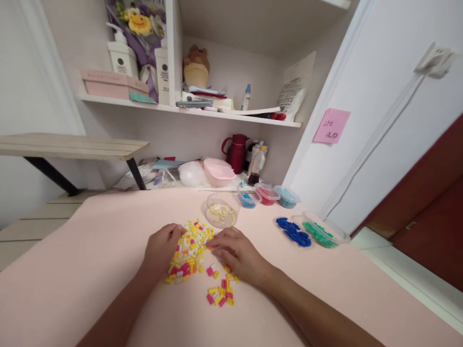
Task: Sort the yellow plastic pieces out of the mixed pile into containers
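A loose pile of small plastic pieces (193, 241), mostly yellow and white with some pink and orange, lies on the table. My left hand (162, 246) rests at the pile's left edge with its fingers curled in; whatever they hold is hidden. From the right, my right hand (240, 253) reaches to the pile, thumb and fingertips brought close together beside an orange piece. I cannot make out what is between them. Nearer to me sits a smaller group of yellow and pink pieces (221, 293). Behind the pile, a clear round dish (221, 212) holds pale yellow pieces.
At right are dark blue pieces (294, 232) in a clear tray and a tub of green pieces (320, 233). Further back stand tubs with blue (248, 198), red (266, 193) and light blue pieces (287, 196). A red jug (237, 153) and pink bowl (219, 171) are behind.
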`<state>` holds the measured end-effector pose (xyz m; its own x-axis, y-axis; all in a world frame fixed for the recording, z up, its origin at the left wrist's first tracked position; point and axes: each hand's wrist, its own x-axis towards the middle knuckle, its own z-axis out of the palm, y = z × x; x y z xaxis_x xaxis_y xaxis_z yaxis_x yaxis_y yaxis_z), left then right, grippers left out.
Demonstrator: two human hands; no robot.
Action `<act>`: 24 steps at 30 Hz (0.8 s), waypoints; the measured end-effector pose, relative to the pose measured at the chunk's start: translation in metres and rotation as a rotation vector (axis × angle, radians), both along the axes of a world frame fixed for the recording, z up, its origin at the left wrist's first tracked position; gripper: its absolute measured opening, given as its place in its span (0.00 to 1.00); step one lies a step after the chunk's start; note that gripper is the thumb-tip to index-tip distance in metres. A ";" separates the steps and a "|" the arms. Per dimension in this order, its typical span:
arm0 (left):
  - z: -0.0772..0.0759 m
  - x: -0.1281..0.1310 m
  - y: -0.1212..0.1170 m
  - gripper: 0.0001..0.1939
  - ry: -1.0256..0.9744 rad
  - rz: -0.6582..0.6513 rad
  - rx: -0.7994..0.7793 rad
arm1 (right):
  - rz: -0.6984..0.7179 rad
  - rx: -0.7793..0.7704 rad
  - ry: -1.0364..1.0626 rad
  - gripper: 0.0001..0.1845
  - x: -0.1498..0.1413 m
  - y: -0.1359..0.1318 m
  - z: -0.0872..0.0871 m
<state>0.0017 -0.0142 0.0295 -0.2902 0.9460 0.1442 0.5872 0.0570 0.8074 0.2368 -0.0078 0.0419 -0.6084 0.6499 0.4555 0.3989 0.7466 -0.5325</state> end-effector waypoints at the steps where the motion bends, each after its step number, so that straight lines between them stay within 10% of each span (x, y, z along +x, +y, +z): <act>1: -0.001 0.000 0.000 0.15 -0.001 0.000 0.004 | 0.026 0.017 -0.021 0.17 -0.001 -0.002 0.000; 7: -0.004 -0.001 -0.001 0.16 0.013 -0.020 0.039 | 0.151 0.134 -0.181 0.28 -0.007 -0.008 -0.005; 24: -0.002 -0.001 -0.002 0.16 0.010 -0.005 0.025 | 0.018 -0.024 -0.104 0.15 0.003 0.003 -0.003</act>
<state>0.0008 -0.0158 0.0275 -0.2841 0.9434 0.1708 0.5957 0.0341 0.8025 0.2394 -0.0052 0.0386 -0.6633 0.6484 0.3737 0.4396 0.7417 -0.5066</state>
